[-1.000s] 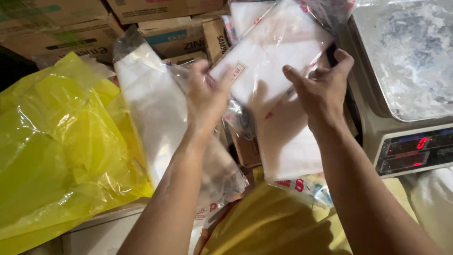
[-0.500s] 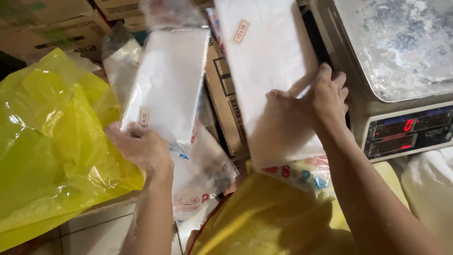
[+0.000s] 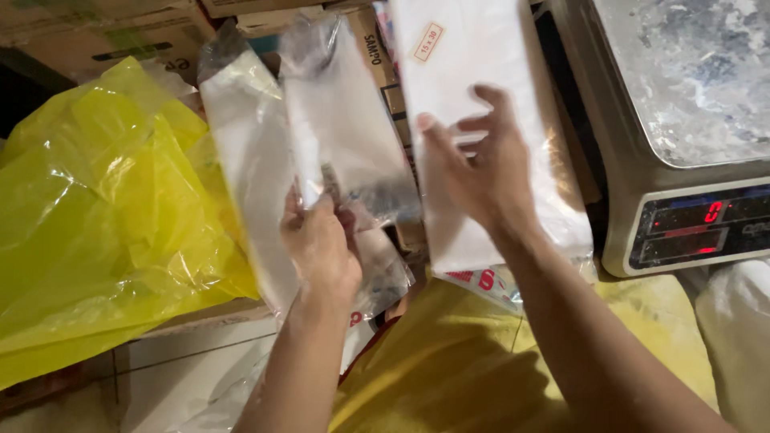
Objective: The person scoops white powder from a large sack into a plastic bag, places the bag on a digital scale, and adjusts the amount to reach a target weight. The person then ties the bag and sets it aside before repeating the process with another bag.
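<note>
My left hand (image 3: pixel 319 240) grips the lower end of a pack of clear plastic bags (image 3: pixel 341 128) and holds it upright, left of centre. My right hand (image 3: pixel 481 172) rests with spread fingers on the front of a larger white pack of plastic bags (image 3: pixel 473 56) that has a small pale label near its top. That pack leans against the side of a weighing scale. A third long clear pack (image 3: pixel 245 160) stands just behind and left of the one in my left hand.
A steel-topped weighing scale (image 3: pixel 682 88) with a red digital display (image 3: pixel 706 220) stands at the right. Crumpled yellow plastic bags (image 3: pixel 96 224) fill the left side. Cardboard boxes (image 3: pixel 120 32) are stacked at the back. Yellow cloth (image 3: pixel 449 361) lies below my arms.
My left hand has shifted right toward the centre, and its pack now stands more upright. My right hand has slid from the large pack's right edge onto its front, fingers spread.
</note>
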